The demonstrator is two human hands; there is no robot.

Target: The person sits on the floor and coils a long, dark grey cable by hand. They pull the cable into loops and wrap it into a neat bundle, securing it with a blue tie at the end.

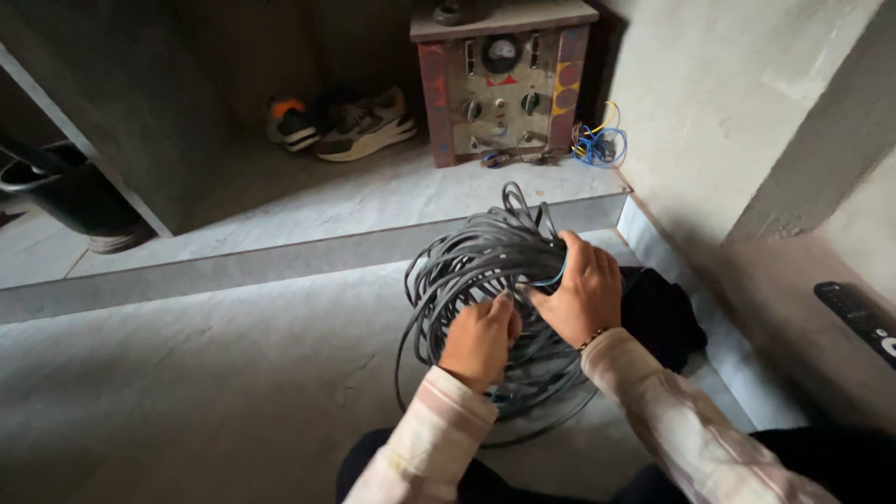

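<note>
A large coil of grey cable (467, 271) stands tilted on the stone floor in front of me. My left hand (481, 341) is closed on strands at the coil's near side. My right hand (583, 289) grips the coil's right rim, fingers wrapped over the strands, with a thin blue wire (553, 278) showing under the fingers. Both sleeves are pale and patterned. The lower part of the coil is hidden behind my hands and arms.
A raised stone step (308, 247) runs across behind the coil. On it sit an old metal box with a dial and knobs (499, 84), loose blue and yellow wires (600, 142) and a pair of sneakers (345, 123). A black cloth (663, 313) lies right of the coil. A remote control (859, 322) rests far right.
</note>
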